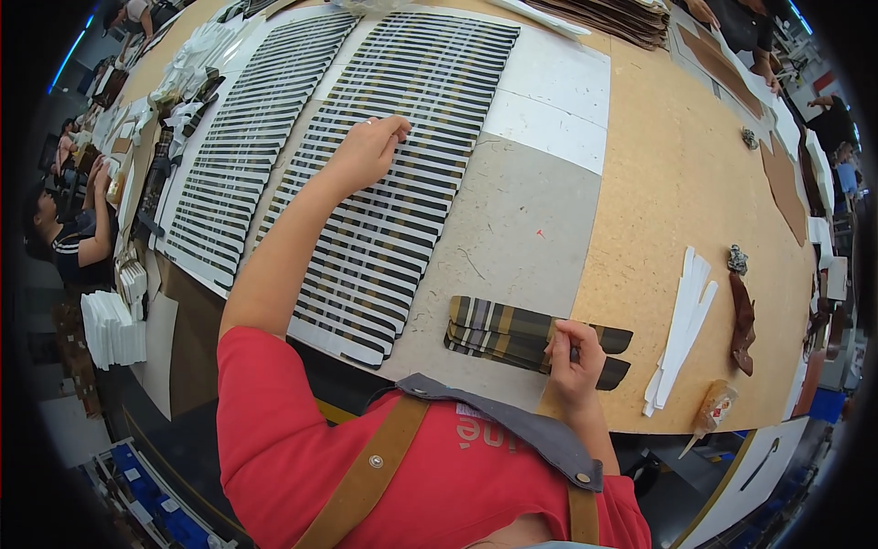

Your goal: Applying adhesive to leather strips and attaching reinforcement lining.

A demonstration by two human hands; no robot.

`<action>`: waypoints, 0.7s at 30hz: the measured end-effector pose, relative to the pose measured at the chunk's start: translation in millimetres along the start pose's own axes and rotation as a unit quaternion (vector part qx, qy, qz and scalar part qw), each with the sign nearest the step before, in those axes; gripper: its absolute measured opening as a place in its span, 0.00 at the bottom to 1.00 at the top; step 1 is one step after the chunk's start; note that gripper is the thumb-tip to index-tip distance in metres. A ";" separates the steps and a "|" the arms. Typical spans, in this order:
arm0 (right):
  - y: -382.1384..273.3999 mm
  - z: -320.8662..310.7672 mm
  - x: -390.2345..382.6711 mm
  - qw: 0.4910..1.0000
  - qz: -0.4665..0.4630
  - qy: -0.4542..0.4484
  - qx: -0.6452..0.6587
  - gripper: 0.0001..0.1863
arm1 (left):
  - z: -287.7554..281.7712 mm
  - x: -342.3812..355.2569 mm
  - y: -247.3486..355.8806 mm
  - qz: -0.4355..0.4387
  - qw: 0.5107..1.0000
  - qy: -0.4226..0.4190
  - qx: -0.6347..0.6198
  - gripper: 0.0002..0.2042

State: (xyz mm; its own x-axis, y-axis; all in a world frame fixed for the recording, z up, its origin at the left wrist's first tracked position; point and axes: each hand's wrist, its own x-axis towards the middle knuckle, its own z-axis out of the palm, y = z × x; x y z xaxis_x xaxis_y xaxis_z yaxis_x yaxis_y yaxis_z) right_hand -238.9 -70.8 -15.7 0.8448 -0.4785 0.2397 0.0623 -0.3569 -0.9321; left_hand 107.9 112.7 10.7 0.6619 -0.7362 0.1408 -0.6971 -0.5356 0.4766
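My left hand [370, 151] is over the right-hand column of overlapping strips [384, 220]. Its fingers are curled together; whatever they might hold is hidden. The strips lie staggered, showing white bands between dark plaid edges. At the near edge of the table my right hand [576, 361] is closed at a small fanned stack of dark green plaid strips [498, 320] with rounded ends. Its thumb and fingers pinch near the right part of the stack, which lies on the grey board [530, 220].
A second strip column [251, 137] lies at left. White strips [681, 329], a brown scrap [742, 325] and a nozzled bottle [713, 409] lie at right. Stacked white pieces [112, 329] stand at the left edge. Brown sheets [594, 20] lie at the back; other people work around the table.
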 end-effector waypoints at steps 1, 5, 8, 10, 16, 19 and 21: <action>-0.9 -0.2 0.4 1.000 0.002 0.000 0.001 0.07 | 0.0 1.1 0.5 0.002 1.000 0.000 0.000 0.10; -0.5 -0.9 0.2 1.000 0.014 -0.002 0.009 0.08 | -2.4 6.9 3.1 -0.009 1.000 -0.001 -0.014 0.10; -1.5 -1.1 0.6 1.000 0.013 -0.012 0.006 0.08 | -0.7 14.3 -3.6 0.011 1.000 0.019 -0.011 0.11; -1.1 -1.1 0.9 1.000 0.012 -0.009 0.005 0.08 | -0.4 19.3 -1.8 0.015 1.000 0.022 -0.010 0.11; -1.7 -1.5 1.5 1.000 0.011 -0.005 0.001 0.08 | 2.8 28.3 -3.3 0.005 1.000 0.004 -0.004 0.11; -1.4 -1.8 2.2 1.000 0.010 -0.005 0.004 0.08 | 2.4 31.8 -2.2 -0.001 1.000 -0.006 0.001 0.10; -2.0 -1.9 3.1 1.000 0.010 -0.006 0.004 0.08 | 1.5 34.3 -2.2 -0.002 1.000 0.006 -0.010 0.10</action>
State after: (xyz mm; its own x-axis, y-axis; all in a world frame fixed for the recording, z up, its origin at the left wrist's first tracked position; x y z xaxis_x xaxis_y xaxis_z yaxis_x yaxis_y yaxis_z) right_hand -237.5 -73.1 -12.6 0.8522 -0.4759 0.2176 0.0498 -0.3402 -0.9390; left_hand 131.7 88.0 13.2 0.6687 -0.7284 0.1493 -0.6886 -0.5309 0.4939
